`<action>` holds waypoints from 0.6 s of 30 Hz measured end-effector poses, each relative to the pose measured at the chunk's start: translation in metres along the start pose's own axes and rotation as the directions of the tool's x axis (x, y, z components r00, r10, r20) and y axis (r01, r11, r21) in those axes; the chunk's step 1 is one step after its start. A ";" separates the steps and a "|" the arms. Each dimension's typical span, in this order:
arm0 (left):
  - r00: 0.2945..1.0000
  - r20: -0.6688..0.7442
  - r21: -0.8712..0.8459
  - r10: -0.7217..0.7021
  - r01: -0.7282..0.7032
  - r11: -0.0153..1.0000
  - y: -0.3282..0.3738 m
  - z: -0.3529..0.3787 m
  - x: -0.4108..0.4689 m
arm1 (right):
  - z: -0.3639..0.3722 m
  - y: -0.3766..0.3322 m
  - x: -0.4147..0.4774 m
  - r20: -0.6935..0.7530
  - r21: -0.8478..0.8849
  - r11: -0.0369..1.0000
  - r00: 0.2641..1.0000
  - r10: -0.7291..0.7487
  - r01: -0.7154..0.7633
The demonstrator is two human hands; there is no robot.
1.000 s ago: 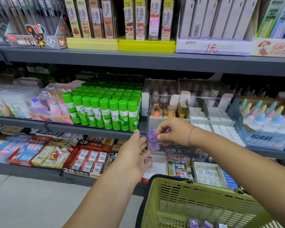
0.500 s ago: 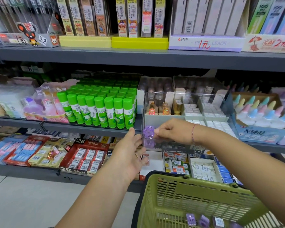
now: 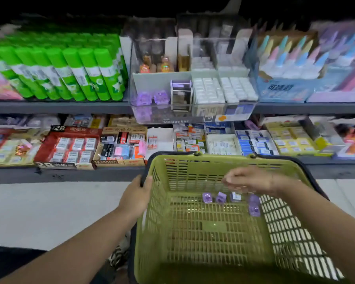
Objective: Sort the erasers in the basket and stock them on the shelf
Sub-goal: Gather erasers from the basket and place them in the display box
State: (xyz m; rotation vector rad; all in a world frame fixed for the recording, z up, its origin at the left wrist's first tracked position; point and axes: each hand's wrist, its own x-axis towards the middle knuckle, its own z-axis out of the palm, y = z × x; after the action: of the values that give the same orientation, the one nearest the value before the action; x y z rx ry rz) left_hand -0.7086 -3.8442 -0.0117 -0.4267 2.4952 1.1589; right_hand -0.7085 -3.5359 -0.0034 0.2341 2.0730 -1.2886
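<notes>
Left hand (image 3: 134,196) clamps the left rim corner of the green basket (image 3: 152,232); right hand (image 3: 248,179) hovers over four purple erasers (image 3: 221,197) along its floor's far edge, grip unclear through blur. Beyond, two shelved erasers (image 3: 143,98) sit in a clear storage box (image 3: 164,119) overhanging the shelf (image 3: 59,107), beside green glue sticks (image 3: 86,74)

Purple erasers (image 3: 221,197) loose in green basket (image 3: 193,228), two in clear box (image 3: 172,119)
</notes>
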 end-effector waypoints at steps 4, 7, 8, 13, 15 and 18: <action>0.985 -0.138 0.081 0.106 -0.096 0.992 -0.023 0.019 0.003 | 0.010 0.102 0.029 -0.331 -0.093 0.989 0.941 0.075 -0.112; 0.971 -0.192 0.122 0.145 -0.123 0.985 -0.024 0.022 0.004 | 0.014 0.136 0.048 -0.415 -0.233 0.951 0.905 0.090 -0.202; 0.970 -0.195 0.128 0.148 -0.124 0.984 -0.024 0.023 0.004 | 0.018 0.141 0.053 -0.411 -0.249 0.942 0.905 0.107 -0.225; 0.961 -0.216 0.127 0.171 -0.146 0.981 -0.024 0.025 0.004 | 0.053 0.148 0.085 -0.480 -0.214 0.936 0.865 0.148 -0.279; 0.962 -0.217 0.108 0.164 -0.143 0.984 -0.024 0.026 0.004 | 0.066 0.146 0.095 -0.520 -0.123 0.954 0.837 0.172 -0.273; 0.962 -0.226 0.096 0.150 -0.131 0.987 -0.025 0.026 0.004 | 0.080 0.142 0.105 -0.571 0.022 0.965 0.789 0.226 -0.261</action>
State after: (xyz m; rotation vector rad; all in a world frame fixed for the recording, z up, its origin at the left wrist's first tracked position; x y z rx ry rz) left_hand -0.6964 -3.8396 -0.0460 -0.3888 2.8048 1.1125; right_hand -0.6848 -3.5535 -0.1949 0.9348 2.4603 -1.0757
